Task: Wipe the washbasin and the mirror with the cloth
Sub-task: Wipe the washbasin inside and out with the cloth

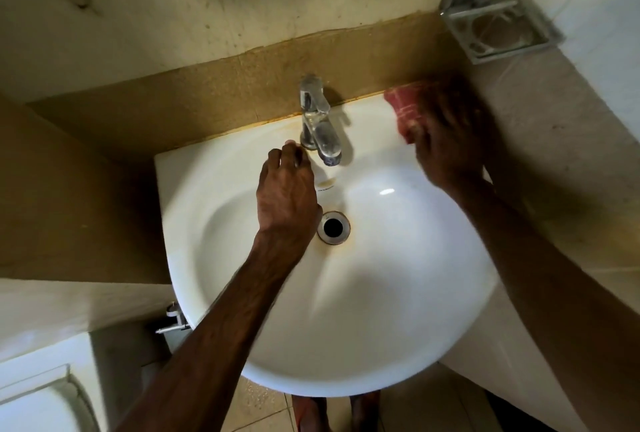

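Head view, looking straight down on a white round washbasin (pixel 398 310) mounted against a tan-tiled wall strip (pixel 214 92)

Right hand (pixel 446 141) is on the basin's back-right rim, next to the wall. It presses a red checked cloth (pixel 403 109) flat onto the rim. Fingers spread over the cloth, palm down. Only the far-left edge of the cloth sticks out past the fingers; the rest is under the hand. Hand and cloth are motion-blurred, so exact finger positions can't be read. It's a flat press, not a pinch

Left hand (pixel 287 196) hovers over the back-left part of the bowl, just left of the chrome tap (pixel 317 120). Fingers curled loosely, tips near the tap base. Can't tell whether they touch the tap or the rim. Nothing visibly held in it

Tap is a single-lever mixer at the centre back, spout pointing into the bowl. No water stream visible. Drain (pixel 333 226) is open, chrome ring, with a rust-coloured stain around it. A similar yellowish stain runs along the seam between the basin's back edge and the wall

Bowl surface glossy, one bright highlight right of centre. Small label under the spout, too small to read

Chrome soap dish (pixel 498 30) is mounted on the wall at top right, well apart from the cloth. An angle valve (pixel 173 319) shows under the basin's left edge. Part of a white fixture (pixel 38 404) sits at the bottom-left corner. Person's feet (pixel 337 412) visible on the floor tiles below the basin's front edge

Mirror is out of frame
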Demonstrator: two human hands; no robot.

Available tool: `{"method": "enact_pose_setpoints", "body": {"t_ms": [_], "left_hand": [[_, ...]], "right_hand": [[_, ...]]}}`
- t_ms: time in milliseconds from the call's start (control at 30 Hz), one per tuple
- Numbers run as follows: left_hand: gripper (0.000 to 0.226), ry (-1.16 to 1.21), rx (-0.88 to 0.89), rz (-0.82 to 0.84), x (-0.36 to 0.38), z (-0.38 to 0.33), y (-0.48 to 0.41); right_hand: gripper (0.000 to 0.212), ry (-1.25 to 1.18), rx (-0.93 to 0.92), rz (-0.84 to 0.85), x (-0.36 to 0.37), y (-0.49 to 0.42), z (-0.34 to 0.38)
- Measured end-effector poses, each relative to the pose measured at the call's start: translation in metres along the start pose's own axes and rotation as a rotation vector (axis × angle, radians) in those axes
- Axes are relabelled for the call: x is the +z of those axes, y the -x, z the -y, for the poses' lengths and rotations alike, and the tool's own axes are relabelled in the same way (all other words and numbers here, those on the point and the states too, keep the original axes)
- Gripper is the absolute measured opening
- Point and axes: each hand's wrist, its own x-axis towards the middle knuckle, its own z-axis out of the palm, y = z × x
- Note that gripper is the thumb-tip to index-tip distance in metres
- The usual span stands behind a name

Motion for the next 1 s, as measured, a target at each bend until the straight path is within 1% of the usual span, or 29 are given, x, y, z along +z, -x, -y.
{"method": "enact_pose_setpoints", "body": {"t_ms": [67, 100, 133, 167, 233, 267, 300, 400, 533, 633, 667, 733, 767, 867, 933, 1000], "left_hand": [[0.071, -0.005, 0.000, 0.016, -0.003, 0.000, 0.000], [0.071, -0.005, -0.004, 0.026, -0.005, -0.001, 0.000], [0.070, -0.007, -0.006, 0.035, -0.007, -0.001, -0.001], [0.069, -0.009, -0.006, 0.042, -0.009, -0.001, -0.002], [0.067, -0.007, 0.008, 0.054, -0.013, 0.001, -0.004], [0.066, 0.001, 0.018, 0.060, -0.015, 0.005, -0.007], [0.066, 0.021, 0.030, 0.067, -0.017, 0.009, -0.009], [0.067, 0.132, 0.072, 0.089, -0.021, 0.028, -0.020], [0.071, 0.259, 0.125, 0.107, -0.019, 0.055, -0.035], [0.073, 0.341, 0.131, 0.102, -0.021, 0.060, -0.038], [0.069, 0.351, 0.141, 0.097, -0.022, 0.060, -0.037], [0.050, 0.357, 0.188, 0.077, -0.026, 0.057, -0.033], [0.044, 0.371, 0.212, 0.055, -0.027, 0.057, -0.031], [0.042, 0.368, 0.206, -0.025, -0.028, 0.058, -0.024], [0.041, 0.367, 0.196, -0.034, -0.026, 0.059, -0.022], [0.037, 0.345, 0.185, -0.028, -0.020, 0.057, -0.021]], "right_hand": [[0.062, 0.019, 0.182, 0.058, 0.001, -0.002, 0.002], [0.062, 0.008, 0.219, 0.072, 0.003, -0.001, 0.011], [0.060, -0.008, 0.213, 0.069, 0.005, 0.001, 0.022], [0.057, -0.030, 0.163, 0.047, 0.007, 0.004, 0.036], [0.050, -0.095, -0.022, -0.004, 0.012, 0.014, 0.063], [0.049, -0.126, -0.110, -0.007, 0.013, 0.022, 0.078], [0.049, -0.158, -0.157, -0.003, 0.014, 0.031, 0.090], [0.047, -0.259, -0.132, -0.027, 0.012, 0.044, 0.107], [0.046, -0.270, -0.145, -0.034, 0.013, 0.048, 0.108], [0.046, -0.289, -0.170, -0.005, 0.011, 0.063, 0.115], [0.050, -0.291, -0.198, 0.016, 0.011, 0.070, 0.120], [0.064, -0.276, -0.257, 0.083, 0.012, 0.084, 0.141], [0.064, -0.258, -0.276, 0.100, 0.013, 0.089, 0.156], [0.051, -0.223, -0.310, 0.023, 0.020, 0.087, 0.183], [0.054, -0.200, -0.360, 0.028, 0.022, 0.075, 0.171], [0.062, -0.131, -0.433, 0.091, 0.018, 0.067, 0.147]]}}
